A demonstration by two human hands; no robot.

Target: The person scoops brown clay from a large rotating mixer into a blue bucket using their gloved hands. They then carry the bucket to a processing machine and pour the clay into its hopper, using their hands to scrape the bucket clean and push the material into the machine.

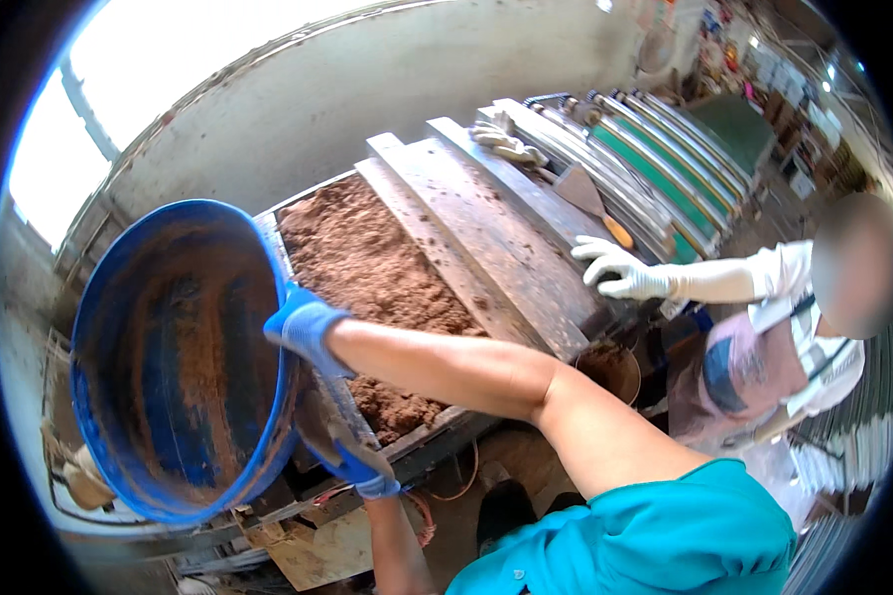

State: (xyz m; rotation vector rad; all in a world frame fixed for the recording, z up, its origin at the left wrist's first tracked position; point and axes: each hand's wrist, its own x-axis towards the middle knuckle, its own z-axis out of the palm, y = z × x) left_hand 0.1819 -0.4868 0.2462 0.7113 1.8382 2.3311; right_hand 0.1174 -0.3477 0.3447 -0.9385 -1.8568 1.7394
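A large round blue tub is tipped on its side at the left, its mouth facing me. Brown residue coats its inner wall. My right hand, in a blue glove, is closed on the rim on the tub's right side. Lower down, my left hand, in a grey and blue glove, presses against the tub's outer side near the rim; its fingertips are partly hidden. Right beside the tub lies brown crumbly material, heaped in a rectangular bed with a metal edge.
Dirty metal planks span the bed, with a scraper and white gloves on them. Rollers over a green belt lie beyond. A co-worker's white-gloved hand reaches over the planks from the right. A bucket stands below.
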